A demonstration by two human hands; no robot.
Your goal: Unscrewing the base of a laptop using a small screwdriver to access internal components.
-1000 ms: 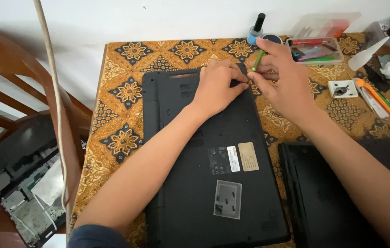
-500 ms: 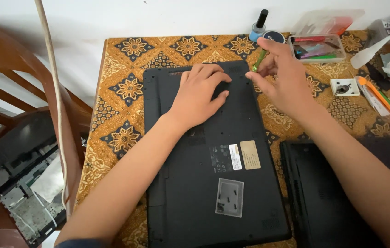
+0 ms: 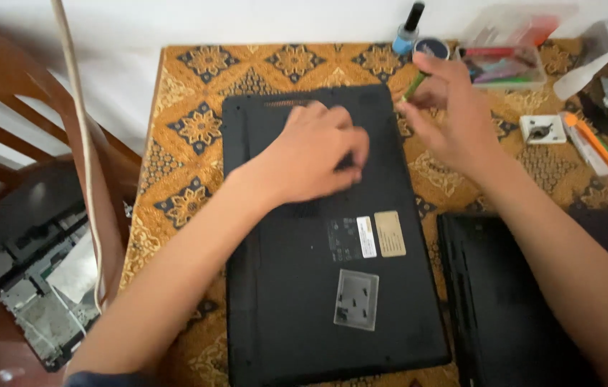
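A black laptop (image 3: 318,287) lies upside down on a table with a brown and gold patterned cloth (image 3: 196,129). My left hand (image 3: 315,154) rests palm down on the upper half of its underside, blurred, fingers slightly curled. My right hand (image 3: 451,115) hovers at the laptop's top right corner and holds a thin green screwdriver (image 3: 413,86) between the fingers, tip pointing down toward the corner. Labels and a clear sticker (image 3: 356,299) show on the lower half of the laptop.
A second black laptop part (image 3: 504,308) lies at the right. At the back stand a small blue bottle (image 3: 406,32), a round tin (image 3: 431,49) and a clear tool box (image 3: 508,61). A white square part (image 3: 542,129) and orange tools (image 3: 601,150) lie right. A wooden chair (image 3: 25,143) and dismantled electronics (image 3: 32,287) are left.
My left hand slid down from the laptop's top right corner toward its middle. My right hand lifted away slightly with the screwdriver. The camera view moved closer.
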